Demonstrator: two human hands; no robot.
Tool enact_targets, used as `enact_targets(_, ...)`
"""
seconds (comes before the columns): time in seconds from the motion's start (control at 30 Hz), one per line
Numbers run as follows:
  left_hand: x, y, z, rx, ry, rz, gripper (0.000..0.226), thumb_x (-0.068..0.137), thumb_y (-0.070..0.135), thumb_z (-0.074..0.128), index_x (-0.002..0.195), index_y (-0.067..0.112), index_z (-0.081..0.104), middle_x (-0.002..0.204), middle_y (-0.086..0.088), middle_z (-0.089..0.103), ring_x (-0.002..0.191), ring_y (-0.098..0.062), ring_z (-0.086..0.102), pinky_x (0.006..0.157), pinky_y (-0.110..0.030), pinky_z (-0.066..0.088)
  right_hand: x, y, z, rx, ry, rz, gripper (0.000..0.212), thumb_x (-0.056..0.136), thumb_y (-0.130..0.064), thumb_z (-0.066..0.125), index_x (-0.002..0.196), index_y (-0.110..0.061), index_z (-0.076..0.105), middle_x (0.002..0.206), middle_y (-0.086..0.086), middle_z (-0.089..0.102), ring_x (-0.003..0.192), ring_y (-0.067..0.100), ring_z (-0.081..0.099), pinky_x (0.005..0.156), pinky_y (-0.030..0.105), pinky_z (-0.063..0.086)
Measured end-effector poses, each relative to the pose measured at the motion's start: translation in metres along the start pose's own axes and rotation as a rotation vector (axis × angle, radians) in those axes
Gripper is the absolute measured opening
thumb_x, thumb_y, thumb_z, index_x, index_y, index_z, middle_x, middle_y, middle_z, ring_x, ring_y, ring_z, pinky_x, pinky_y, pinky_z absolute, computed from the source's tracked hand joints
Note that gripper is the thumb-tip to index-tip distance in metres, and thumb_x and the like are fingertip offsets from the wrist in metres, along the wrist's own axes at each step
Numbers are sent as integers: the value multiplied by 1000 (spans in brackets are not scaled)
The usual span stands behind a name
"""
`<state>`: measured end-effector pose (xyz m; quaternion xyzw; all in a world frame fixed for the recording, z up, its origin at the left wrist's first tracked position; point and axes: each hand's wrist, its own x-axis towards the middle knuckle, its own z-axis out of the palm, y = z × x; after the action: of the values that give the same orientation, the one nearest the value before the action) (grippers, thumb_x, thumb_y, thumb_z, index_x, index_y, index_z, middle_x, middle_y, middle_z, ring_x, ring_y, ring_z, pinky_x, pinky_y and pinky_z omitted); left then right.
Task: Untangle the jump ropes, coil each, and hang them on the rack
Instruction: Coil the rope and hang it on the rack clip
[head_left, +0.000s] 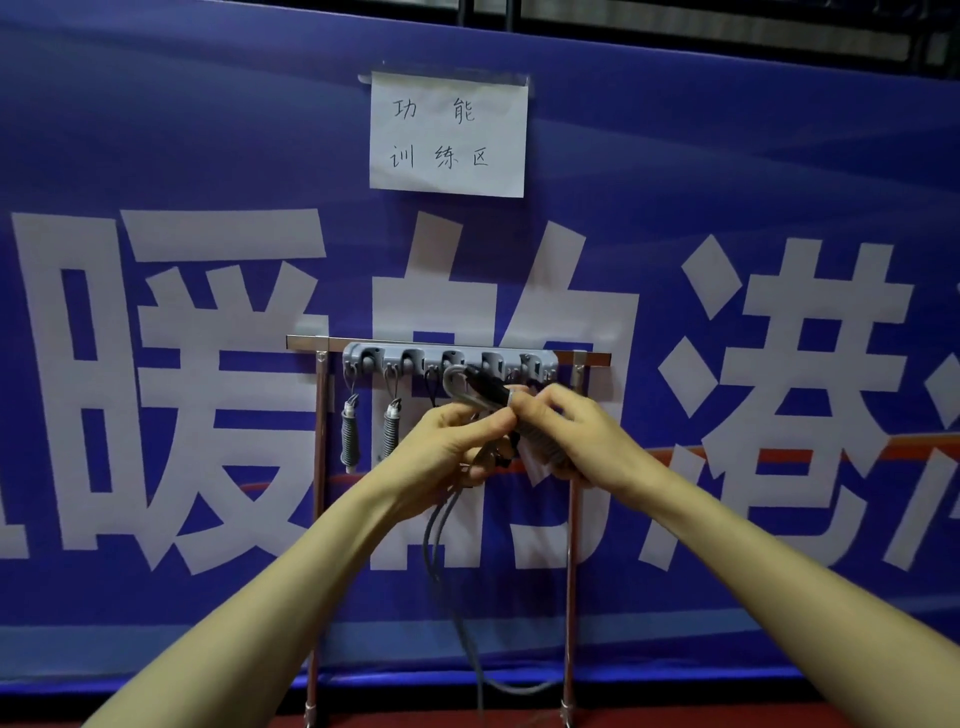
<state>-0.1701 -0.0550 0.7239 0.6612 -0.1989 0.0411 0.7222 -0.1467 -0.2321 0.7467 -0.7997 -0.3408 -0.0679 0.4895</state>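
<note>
A grey hook rack (449, 359) hangs on a metal stand in front of a blue banner. Two grey coiled handles (349, 437) (390, 427) hang from its left hooks. Both my hands are raised just below the rack's right half. My left hand (448, 446) grips a bundle of grey jump rope (440, 530), whose loose strands trail down toward the floor. My right hand (563, 435) holds the rope's handles, with a black handle (488, 387) sticking up toward the hooks. A grey loop rises beside it, near a middle hook.
The stand's two chrome legs (320, 499) (571, 571) run down to a red floor (623, 719). A blue banner (208, 364) with large white characters fills the background, and a white paper sign (448, 135) is taped above the rack.
</note>
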Motion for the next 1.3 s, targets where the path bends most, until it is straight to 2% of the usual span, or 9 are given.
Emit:
enact_targets(0.13,1,2,-1,110,-19,15,18,82,34,67,83,16,67,65,1,55,51,-9,37,46,-19,27,1,-1,3,14,-43,120,83,72,-82,42,82,-2,62,66,10,60,53,22,50,42,23,36)
enact_targets(0.3,-2,0,0,211,-38,24,28,83,38,66,85,10,62,63,-2,47,54,-11,33,47,-20,25,-1,7,6,115,-72,233,74,75,-81,46,71,-9,64,58,8,57,44,19,42,41,23,28)
enact_targets(0.43,-1,5,-1,217,-81,-22,29,87,37,61,95,10,67,65,-2,52,58,-12,33,53,-19,29,-3,9,5,152,-18,231,71,76,-76,47,72,-7,64,57,8,57,41,16,44,39,22,29)
enact_targets(0.57,-2,12,-12,214,-179,-130,25,87,29,61,103,14,75,75,-2,58,67,-13,42,75,-28,30,-2,12,-1,47,58,225,73,83,-69,49,79,1,66,57,7,57,42,14,46,39,20,33)
enact_targets(0.77,-6,14,-16,399,-22,-103,19,70,31,76,84,18,77,81,-6,69,81,-23,54,67,-24,41,-4,15,3,-29,119,105,80,75,-71,49,84,7,65,57,4,56,45,9,48,41,17,35)
enact_targets(0.87,-6,6,-18,346,22,-76,25,69,30,77,84,10,74,67,1,63,65,-14,46,59,-20,39,-6,11,3,101,-25,101,72,75,-73,49,76,-2,64,60,8,55,47,15,46,41,23,33)
enact_targets(0.93,-4,4,-21,321,27,-14,30,67,26,78,90,7,76,75,-3,64,61,-9,43,56,-18,37,-9,13,3,181,-153,113,70,79,-77,48,71,-8,62,59,8,53,46,18,42,42,25,30)
enact_targets(1.1,-5,10,-26,237,-146,119,25,73,13,70,97,6,73,85,1,74,79,-8,67,69,-20,51,-13,13,-3,473,-513,259,65,79,-74,43,71,-11,57,55,2,48,36,9,37,33,18,27)
enact_targets(1.3,-3,44,-27,570,-327,234,21,79,-11,64,86,8,70,80,9,73,80,-3,68,74,-15,51,-12,20,-7,720,-1036,436,65,82,-74,48,76,-9,54,54,-1,50,35,5,41,32,17,26)
